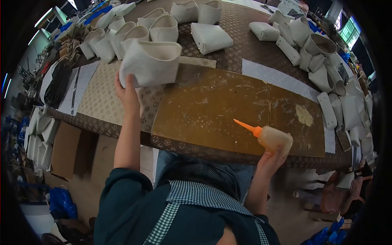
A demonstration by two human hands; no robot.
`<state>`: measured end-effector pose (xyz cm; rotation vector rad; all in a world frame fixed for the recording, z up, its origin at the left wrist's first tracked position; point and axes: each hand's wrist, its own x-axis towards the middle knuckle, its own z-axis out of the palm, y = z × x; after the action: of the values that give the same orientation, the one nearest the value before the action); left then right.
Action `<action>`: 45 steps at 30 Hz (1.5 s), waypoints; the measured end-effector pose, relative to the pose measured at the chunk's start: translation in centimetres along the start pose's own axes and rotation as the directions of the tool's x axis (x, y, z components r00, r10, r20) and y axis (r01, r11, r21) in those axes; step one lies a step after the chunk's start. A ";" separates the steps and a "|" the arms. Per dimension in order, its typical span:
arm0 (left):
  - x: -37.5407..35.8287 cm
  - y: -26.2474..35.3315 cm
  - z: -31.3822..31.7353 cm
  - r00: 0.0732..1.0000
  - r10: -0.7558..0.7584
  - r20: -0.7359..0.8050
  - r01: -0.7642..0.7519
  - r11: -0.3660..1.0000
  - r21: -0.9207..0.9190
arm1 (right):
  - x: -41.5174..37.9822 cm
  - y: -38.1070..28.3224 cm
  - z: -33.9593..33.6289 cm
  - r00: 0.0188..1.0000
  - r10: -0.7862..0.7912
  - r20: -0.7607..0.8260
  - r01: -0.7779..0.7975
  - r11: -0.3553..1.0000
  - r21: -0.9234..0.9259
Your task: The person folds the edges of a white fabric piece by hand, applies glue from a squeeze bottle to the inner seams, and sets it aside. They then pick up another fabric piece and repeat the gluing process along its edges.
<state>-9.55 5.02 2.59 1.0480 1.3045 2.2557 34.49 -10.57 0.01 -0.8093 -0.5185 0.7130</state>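
Observation:
On the left, my left hand [128,93] grips the lower left side of a white bag-like piece [153,67] whose curved opening faces up. That piece is held above the table's left part, beside other white pieces. My right hand [272,160] is wrapped round the base of a glue bottle [276,141] near the table's front edge. The bottle lies tilted, and its orange nozzle [246,125] points up and left over the brown board [204,110].
Several white pieces [163,28] stand at the back left, and one [211,37] lies at the back middle. More white pieces [322,77] are heaped along the right. A cardboard box [65,149] is below on the left. Another person [355,185] shows at the lower right.

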 end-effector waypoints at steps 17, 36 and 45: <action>10.2 -10.7 1.6 0.965 -0.189 0.183 -0.121 0.301 0.946 | -0.5 1.0 1.6 0.998 0.060 0.023 -0.060 0.998 0.005; -6.1 -4.3 20.4 0.720 -0.109 0.685 -0.020 0.984 0.177 | 3.0 -1.6 -2.1 0.988 -0.042 -0.150 0.083 0.958 0.274; -16.8 -3.2 25.5 0.132 0.033 0.991 -0.533 0.845 0.043 | 5.6 -2.4 -5.2 0.955 -0.227 -0.193 0.213 0.973 -0.091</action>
<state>20.29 12.02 0.56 2.5068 0.8854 0.8029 42.51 -10.00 -0.33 -0.8631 -0.4430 0.4032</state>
